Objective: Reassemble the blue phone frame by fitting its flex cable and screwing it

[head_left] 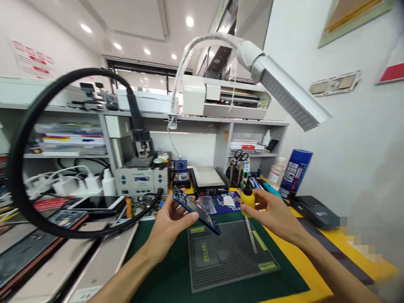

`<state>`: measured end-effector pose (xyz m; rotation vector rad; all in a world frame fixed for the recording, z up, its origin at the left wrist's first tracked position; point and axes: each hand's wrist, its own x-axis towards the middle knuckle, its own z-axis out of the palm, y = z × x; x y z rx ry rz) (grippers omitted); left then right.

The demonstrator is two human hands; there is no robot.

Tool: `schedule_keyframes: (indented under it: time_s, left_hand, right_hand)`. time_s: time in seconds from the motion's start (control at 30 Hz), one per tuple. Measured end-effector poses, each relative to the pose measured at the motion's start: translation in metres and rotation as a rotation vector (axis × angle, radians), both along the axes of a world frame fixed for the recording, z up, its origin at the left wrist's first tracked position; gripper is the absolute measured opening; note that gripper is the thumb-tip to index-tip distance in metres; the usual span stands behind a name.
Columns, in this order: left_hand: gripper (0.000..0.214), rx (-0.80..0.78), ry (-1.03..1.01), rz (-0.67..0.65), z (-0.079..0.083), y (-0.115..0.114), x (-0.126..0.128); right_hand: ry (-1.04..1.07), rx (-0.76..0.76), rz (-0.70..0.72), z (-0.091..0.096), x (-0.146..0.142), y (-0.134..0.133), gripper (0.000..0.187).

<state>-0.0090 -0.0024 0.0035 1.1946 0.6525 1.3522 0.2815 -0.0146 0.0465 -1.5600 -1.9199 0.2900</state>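
My left hand [168, 223] grips a blue phone frame [197, 210] by its near edge, thumb on top and fingers below. The phone frame is tilted above the grey textured work mat [233, 261]. In my right hand [268, 208] is a small yellow bottle [248, 200] with a black pointed cap, pinched between thumb and fingers near the mat's far right side. Just beneath the bottle, a thin metal strip [251, 235] extends over the mat. I cannot tell whether the strip's upper end touches the right hand.
Phones and tablet backs [97, 261] are stacked at left. A black hose [19, 168] loops in front of the grey soldering station [142, 181]. A flat heating plate [208, 179], a scissors holder [236, 170] and a blue spray can [295, 172] stand behind. A lamp [290, 90] hangs overhead.
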Motion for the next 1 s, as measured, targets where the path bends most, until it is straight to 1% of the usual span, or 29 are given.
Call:
schedule_keyframes:
  time_s: [0.07,0.13,0.2,0.27,0.37,0.53,0.67,1.0]
  left_hand:
    - [0.061,0.041,0.003,0.020,0.006,0.001,-0.005]
    - [0.055,0.085,0.017,0.027,0.012,0.003,-0.012]
    - [0.051,0.125,0.030,0.027,0.017,0.006,-0.019]
    - [0.051,0.155,0.038,0.017,0.019,0.007,-0.024]
    - [0.051,0.180,0.043,-0.016,0.020,0.008,-0.027]
    - [0.048,0.167,0.032,-0.059,0.018,0.008,-0.025]
    - [0.047,0.150,0.027,-0.073,0.018,0.008,-0.024]
    - [0.049,0.120,0.049,-0.046,0.019,0.003,-0.019]
  right_hand:
    - [-0.034,-0.026,0.161,0.018,-0.027,0.000,0.034]
    - [-0.080,-0.057,0.304,0.034,-0.052,0.002,0.024]
    - [-0.118,-0.077,0.405,0.045,-0.072,0.003,0.017]
    - [-0.134,-0.085,0.454,0.049,-0.085,0.004,0.016]
    - [-0.128,-0.086,0.475,0.044,-0.092,0.004,0.018]
    - [-0.154,-0.087,0.493,0.035,-0.091,0.000,0.018]
    - [-0.194,-0.115,0.484,0.036,-0.090,-0.004,0.020]
    - [-0.179,-0.092,0.494,0.036,-0.088,-0.004,0.018]
